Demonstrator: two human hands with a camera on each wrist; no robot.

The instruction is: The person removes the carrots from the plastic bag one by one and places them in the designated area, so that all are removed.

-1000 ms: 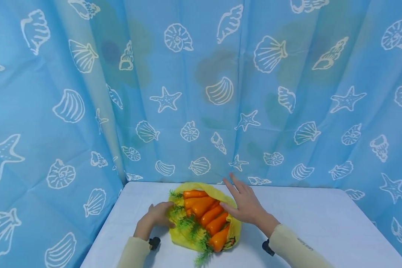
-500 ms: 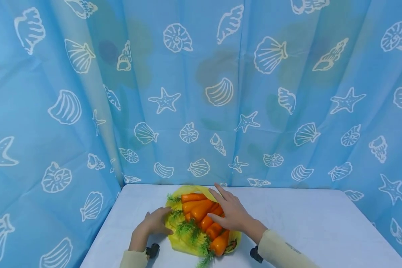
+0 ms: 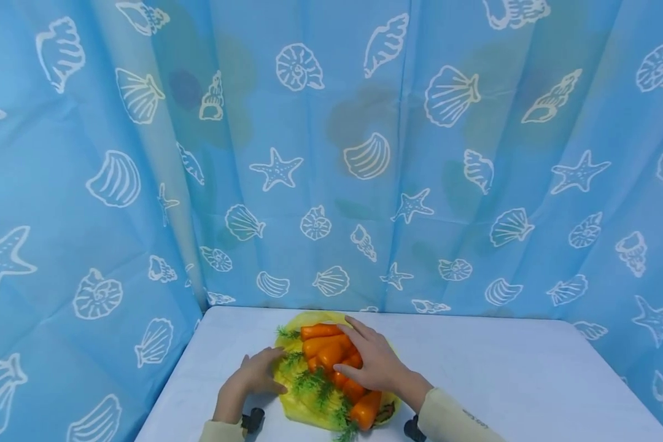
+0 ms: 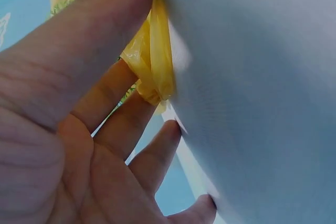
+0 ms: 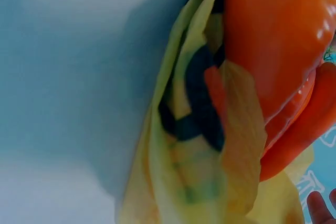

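Observation:
A yellow plastic bag (image 3: 306, 412) lies spread on the white table, with several orange carrots (image 3: 323, 347) heaped on it. Their green feathery tops (image 3: 312, 382) point to the left and front. My left hand (image 3: 254, 373) is at the bag's left side, thumb and fingers apart; in the left wrist view the thumb and fingertips meet the crumpled bag edge (image 4: 161, 56). Over the right part of the heap my right hand (image 3: 374, 362) reaches with fingers spread, covering some carrots. The right wrist view has a large carrot (image 5: 273, 35) beside the printed bag edge (image 5: 241, 129).
The white tabletop (image 3: 492, 374) extends to the right of the bag. Behind and to the left hangs a blue curtain (image 3: 331, 135) with white shell and starfish prints. A small black wrist device (image 3: 253, 420) sits at the left sleeve.
My right hand has moved left and down from the bag's right rim to over the carrots. The bag's right flap has been lowered. The left hand stays at the bag's left side.

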